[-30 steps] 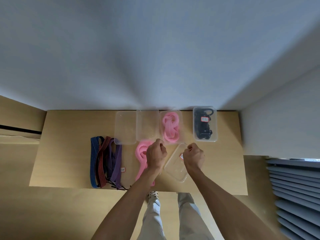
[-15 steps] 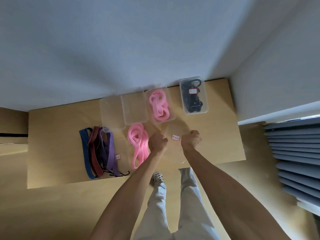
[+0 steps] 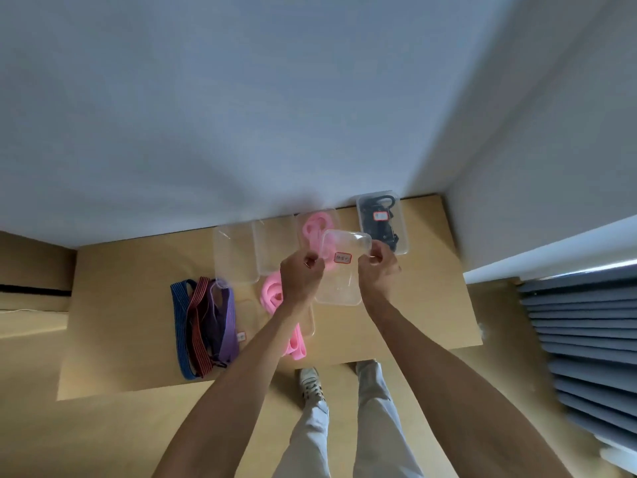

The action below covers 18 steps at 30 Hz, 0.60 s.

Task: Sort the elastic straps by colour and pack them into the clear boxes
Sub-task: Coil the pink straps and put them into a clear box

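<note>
Fingers (image 3: 312, 262) pinch clear, red-labelled lid (image 3: 341, 274).

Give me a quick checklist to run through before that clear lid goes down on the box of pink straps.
1. Lid held on both sides: ok. The left hand and right hand each pinch an edge of the clear lid.
2. Lid lined up over the pink box: not ok, it sits nearer and to the right, tilted.
3. All pink straps packed: not ok, a loose pink strap lies on the table.
4. Packed straps below the rim: cannot tell.
5. Black box closed: ok, its labelled lid looks on.
</note>
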### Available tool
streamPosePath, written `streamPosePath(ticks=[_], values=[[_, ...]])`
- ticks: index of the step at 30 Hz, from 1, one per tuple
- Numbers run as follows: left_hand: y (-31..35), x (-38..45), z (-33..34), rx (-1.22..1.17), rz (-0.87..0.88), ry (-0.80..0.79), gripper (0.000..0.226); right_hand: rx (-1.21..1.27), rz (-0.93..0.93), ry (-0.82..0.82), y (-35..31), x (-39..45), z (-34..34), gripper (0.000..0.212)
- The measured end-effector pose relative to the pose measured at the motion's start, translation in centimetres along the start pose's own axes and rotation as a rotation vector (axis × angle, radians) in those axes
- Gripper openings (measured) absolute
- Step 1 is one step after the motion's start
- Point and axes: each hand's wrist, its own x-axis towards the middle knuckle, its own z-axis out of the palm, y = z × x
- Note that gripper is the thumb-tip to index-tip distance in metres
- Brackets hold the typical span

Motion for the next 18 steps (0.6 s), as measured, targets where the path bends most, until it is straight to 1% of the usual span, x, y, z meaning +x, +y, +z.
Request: streamPosePath(ticks=[3, 7, 9, 13, 16, 18], values=[[0.6, 2.4, -0.8, 0.051, -0.109, 0.050, 0.008, -0.068, -0.074, -0.124, -2.5, 1.2, 2.2, 0.047], [0.4, 4.9, -0.9, 0.043, -0.221, 0.028, 0.012, -0.197, -0.142, -0.169, -4.6, 3.3, 4.4, 0.048], [0.4, 5.9, -0.5, 0.027, -0.255, 0.023, 0.014, -0.246, -0.143, -0.195, -5.2, 4.6, 5.3, 0.047], [0.4, 7.7, 0.7, 0.061, -0.364, 0.006, 0.016, -0.350, -0.106, -0.321, -5.7, 7.0, 7.1, 0.050], [0.7, 8.8, 1.2, 0.110, -0.440, 0.039, 0.016, -0.468, -0.084, -0.393, -5.2, 7.9, 8.3, 0.046], [0.9, 9.1, 1.5, 0.171, -0.457, 0.056, 0.018, -0.504, -0.072, -0.423, -4.8, 8.0, 8.5, 0.047]])
